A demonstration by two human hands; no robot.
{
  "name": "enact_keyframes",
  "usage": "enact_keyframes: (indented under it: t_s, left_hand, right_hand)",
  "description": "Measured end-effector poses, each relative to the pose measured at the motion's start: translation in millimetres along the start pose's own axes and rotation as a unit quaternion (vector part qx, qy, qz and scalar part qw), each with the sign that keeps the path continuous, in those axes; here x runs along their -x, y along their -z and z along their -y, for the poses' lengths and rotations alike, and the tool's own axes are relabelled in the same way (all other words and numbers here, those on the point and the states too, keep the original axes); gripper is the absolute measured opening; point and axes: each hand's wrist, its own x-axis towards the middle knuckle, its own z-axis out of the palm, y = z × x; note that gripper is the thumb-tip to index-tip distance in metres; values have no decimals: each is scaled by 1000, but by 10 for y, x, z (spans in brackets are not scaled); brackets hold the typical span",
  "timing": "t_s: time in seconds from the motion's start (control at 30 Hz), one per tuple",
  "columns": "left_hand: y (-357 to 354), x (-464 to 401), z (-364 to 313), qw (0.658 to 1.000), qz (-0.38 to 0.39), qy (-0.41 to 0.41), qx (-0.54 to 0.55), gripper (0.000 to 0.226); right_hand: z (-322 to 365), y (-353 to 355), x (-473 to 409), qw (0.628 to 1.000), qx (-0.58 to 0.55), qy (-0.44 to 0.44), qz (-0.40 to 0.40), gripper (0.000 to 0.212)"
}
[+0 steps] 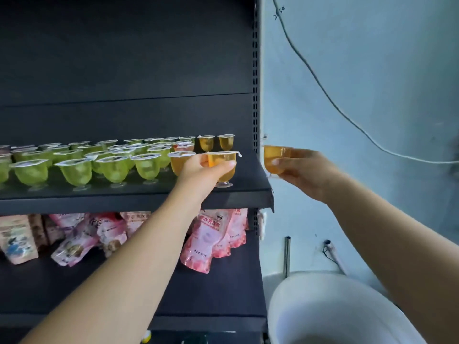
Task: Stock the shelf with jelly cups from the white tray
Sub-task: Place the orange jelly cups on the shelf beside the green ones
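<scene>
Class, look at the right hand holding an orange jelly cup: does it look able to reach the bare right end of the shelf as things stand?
Probably yes. The right hand holds its jelly cup just off the shelf edge, and nothing stands between.

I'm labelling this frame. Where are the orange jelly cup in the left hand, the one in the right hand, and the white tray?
left-hand cup (227, 161): head view, bowl.
right-hand cup (272, 157): head view, side wall.
white tray (323, 306): head view, inner surface.

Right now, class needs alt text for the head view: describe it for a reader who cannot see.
Left hand grips an orange jelly cup on the dark shelf, beside rows of green cups. Right hand holds another orange cup off its end.
</scene>
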Motion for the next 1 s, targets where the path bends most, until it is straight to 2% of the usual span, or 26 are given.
enact_keyframes:
  t_s: [0.1,0.23,0.4,0.57,0.7,0.83,0.93,1.0]
  left_hand:
    - [-125,-186,51,997,-21,-6,-71,28]
    - [-236,-402,88,993,-20,-14,-111,24]
    - [-295,-537,170,985,-58,38,-159,27]
    - [-340,-665,165,972,-84,96,-196,65]
    - [-425,-829,194,957,-124,132,-226,54]
    - [-489,-1102,237,939,-151,165,-260,67]
    - [-579,-1384,244,920,-174,194,-293,86]
    - [-649,-1545,275,899,-197,200,-335,75]
  right_hand:
    - [-101,23,-391,999,43,3,-6,41]
    - [-214,36,-973,997,79,12,-6,49]
    - [-395,20,-1605,991,125,39,16,49]
    - [-489,-96,-2240,958,269,93,37,35]
    - [-562,-121,-2636,941,324,97,19,44]
    - [-651,-149,-2785,931,353,87,18,45]
    - [-682,-158,-2873,927,365,82,15,44]
    - [-681,-162,-2892,927,366,75,20,44]
